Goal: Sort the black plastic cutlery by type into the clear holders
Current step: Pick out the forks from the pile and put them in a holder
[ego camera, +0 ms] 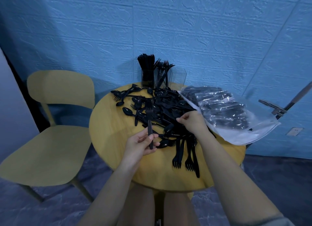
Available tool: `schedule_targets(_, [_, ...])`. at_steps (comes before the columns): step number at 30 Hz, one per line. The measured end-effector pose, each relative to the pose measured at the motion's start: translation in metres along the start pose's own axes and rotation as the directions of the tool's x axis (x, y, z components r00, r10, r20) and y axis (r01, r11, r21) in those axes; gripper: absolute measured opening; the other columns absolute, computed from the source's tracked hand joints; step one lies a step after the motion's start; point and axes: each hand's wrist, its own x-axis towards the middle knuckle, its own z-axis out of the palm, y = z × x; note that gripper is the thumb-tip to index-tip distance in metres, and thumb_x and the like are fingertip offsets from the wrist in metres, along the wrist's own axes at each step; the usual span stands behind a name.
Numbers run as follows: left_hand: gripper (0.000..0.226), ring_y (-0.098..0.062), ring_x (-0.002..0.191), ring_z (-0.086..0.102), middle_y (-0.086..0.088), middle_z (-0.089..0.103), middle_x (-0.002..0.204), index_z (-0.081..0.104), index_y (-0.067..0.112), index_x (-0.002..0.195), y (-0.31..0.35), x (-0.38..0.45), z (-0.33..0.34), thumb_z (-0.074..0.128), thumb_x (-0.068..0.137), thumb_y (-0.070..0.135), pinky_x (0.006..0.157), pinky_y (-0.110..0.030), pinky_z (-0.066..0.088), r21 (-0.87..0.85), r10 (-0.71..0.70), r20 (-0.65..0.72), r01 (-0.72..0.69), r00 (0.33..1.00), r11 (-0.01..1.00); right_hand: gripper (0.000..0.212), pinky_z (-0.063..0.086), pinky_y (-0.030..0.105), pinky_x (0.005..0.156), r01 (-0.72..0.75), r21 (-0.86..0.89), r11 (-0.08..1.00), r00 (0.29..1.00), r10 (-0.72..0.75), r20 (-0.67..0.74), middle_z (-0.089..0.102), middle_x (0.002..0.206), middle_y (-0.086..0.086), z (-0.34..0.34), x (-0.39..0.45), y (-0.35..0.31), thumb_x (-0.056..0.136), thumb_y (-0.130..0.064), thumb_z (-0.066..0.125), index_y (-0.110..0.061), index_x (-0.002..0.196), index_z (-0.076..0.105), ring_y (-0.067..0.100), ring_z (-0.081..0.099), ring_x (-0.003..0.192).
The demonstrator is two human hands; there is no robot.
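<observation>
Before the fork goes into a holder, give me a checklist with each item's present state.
1. Left hand grips the fork by its handle: ok.
2. Piece is a fork, tines up: ok.
3. Fork holder has room: ok.
4. Knife holder holds knives only: cannot tell.
5. Right hand holds a piece from the pile: cannot tell.
6. Third holder looks empty, ready for spoons: ok.

Dim, bluish light; soft shadows; edges warped.
</observation>
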Motion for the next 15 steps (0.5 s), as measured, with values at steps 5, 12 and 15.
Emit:
schedule_targets(5, [0.043,-0.013,0.074,0.070,-0.004,0.070,0.098,0.051,0.009,0.135,0.002,-0.004,-0.006,0.053,0.093,0.001,0.066,-0.024,0.058,-0.014,0.003,-0.025,-0.004,1.000,1.000,0.010,0.040,0.017,0.061,0.238,-0.070,0.969,0.965,-0.244,-0.093,0.063,0.087,-0.001,-0.006,-0.018,-0.001,0.089,-0.017,0.065,-0.013,0.098,0.068,0.012,0.056,0.077])
schedule_targets(12, [0.041,-0.017,0.078,0.071,-0.005,0.071,0.100,0.052,0.007,0.133,0.002,-0.012,-0.008,0.053,0.093,0.000,0.067,-0.026,0.059,-0.038,-0.012,-0.030,0.011,0.999,0.999,0.018,0.046,0.027,0.083,0.513,-0.337,0.789,0.857,-0.495,0.146,0.052,0.099,-0.007,-0.010,-0.055,0.016,0.089,-0.022,0.064,-0.017,0.106,0.069,0.013,0.053,0.092])
schedule_targets(15, [0.043,-0.016,0.078,0.071,-0.006,0.071,0.101,0.050,0.007,0.135,0.001,-0.013,-0.008,0.052,0.093,0.001,0.066,-0.024,0.059,-0.023,0.006,-0.029,-0.007,1.000,1.000,0.028,0.040,0.025,0.089,0.582,-0.444,0.681,0.806,-0.554,0.207,0.053,0.111,-0.003,-0.005,-0.055,0.022,0.090,-0.023,0.063,-0.017,0.117,0.066,0.016,0.051,0.104])
